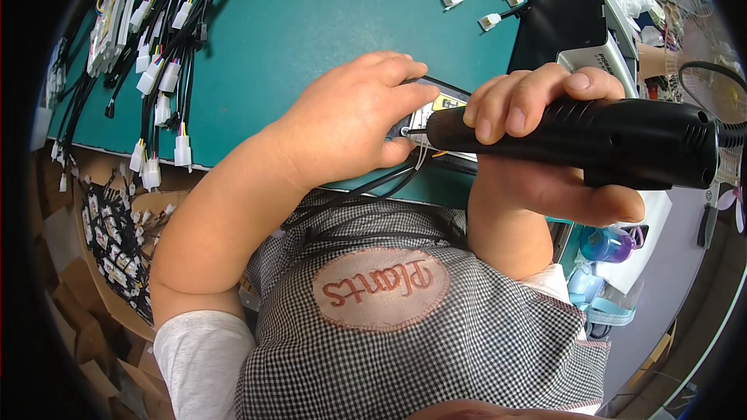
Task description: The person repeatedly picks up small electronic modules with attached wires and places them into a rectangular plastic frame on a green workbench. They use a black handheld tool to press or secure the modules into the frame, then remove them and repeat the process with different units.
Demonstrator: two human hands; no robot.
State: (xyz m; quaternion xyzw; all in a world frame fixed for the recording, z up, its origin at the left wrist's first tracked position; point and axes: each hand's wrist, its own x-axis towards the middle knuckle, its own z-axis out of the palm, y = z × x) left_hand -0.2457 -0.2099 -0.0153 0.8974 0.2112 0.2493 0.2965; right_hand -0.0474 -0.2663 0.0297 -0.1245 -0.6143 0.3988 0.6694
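Note:
My right hand (pixel 523 113) is wrapped round a black electric screwdriver (pixel 657 140), which lies nearly level and points left. Its thin bit meets a small round screw (pixel 405 132) at the near left part of a flat electronic unit (pixel 447 101). That unit has a dark casing, a pale face and a yellow label, and the screwdriver covers much of it. My left hand (pixel 350 113) grips the unit's left end, fingers along the far side and thumb on the near side. Black cables (pixel 377 184) run from the unit toward my apron.
Bundles of black cables with white connectors (pixel 183 148) hang over the left table edge. More white connectors (pixel 490 22) lie at the far right, beside a black panel (pixel 560 23). A green mat (pixel 280 39) covers the table. Cardboard boxes (pixel 93 342) stand at lower left.

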